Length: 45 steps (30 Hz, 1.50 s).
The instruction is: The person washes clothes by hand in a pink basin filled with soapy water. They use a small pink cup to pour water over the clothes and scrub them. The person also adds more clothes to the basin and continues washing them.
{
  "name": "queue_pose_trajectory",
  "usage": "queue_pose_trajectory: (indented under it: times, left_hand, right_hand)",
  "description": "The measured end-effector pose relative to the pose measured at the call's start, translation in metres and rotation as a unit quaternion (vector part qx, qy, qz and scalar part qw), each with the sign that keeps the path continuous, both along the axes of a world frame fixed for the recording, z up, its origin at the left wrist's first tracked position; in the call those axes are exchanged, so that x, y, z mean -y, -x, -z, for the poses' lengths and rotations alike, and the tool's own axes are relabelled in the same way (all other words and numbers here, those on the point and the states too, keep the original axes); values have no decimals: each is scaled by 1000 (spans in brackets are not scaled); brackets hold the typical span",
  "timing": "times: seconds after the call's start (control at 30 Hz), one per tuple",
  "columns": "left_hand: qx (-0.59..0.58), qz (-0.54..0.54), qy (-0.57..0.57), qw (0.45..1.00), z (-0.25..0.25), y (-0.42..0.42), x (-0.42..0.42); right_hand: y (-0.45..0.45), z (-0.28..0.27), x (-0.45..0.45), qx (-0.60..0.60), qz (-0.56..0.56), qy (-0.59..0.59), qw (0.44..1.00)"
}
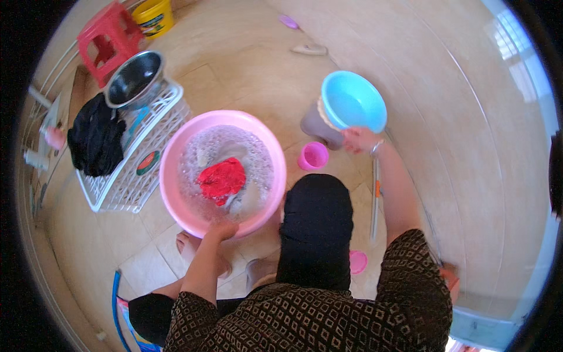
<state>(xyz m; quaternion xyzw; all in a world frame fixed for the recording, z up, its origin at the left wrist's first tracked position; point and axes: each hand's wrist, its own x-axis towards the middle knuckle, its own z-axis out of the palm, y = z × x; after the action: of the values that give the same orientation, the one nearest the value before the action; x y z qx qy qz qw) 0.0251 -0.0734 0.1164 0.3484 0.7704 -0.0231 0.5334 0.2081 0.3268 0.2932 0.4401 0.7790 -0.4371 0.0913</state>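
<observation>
A pink plastic basin (169, 189) stands on the floor before me, holding foamy water (259, 163). A bunched red cloth (222, 178) sits in the middle of the foam. At the basin's near rim is my left hand (223, 228), gripping the edge; its fingertips are hard to make out. To the right, my right hand (361, 139) grips the near rim of a light blue basin (354, 101). This blue basin looks tilted, above a brownish container (317, 123) that it partly covers. A small bright pink cup (313, 156) stands just below it.
A white plastic crate (136, 169) on the left bears black cloth (96, 136) and a metal bowl (134, 79). Behind are a red stool (110, 42) and yellow bucket (154, 17). A brush (310, 49) and purple object (288, 21) lie farther off; a blue hose (115, 308) lies lower left.
</observation>
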Motion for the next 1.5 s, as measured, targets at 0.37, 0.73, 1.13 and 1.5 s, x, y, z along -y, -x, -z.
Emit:
queue_pose_trajectory:
  times: [0.37, 0.73, 1.13, 1.5]
  left_hand:
    - [65, 18, 9, 998, 23, 9, 13]
    - [204, -52, -71, 975, 69, 34, 42]
    - [-40, 144, -18, 989, 49, 29, 5]
    - [215, -228, -310, 898, -149, 8, -115]
  right_hand:
    - [-226, 122, 70, -23, 398, 231, 888]
    - [-261, 127, 192, 417, 27, -11, 908]
    - [-296, 166, 137, 229, 75, -30, 970]
    - [-31, 48, 89, -108, 76, 61, 989]
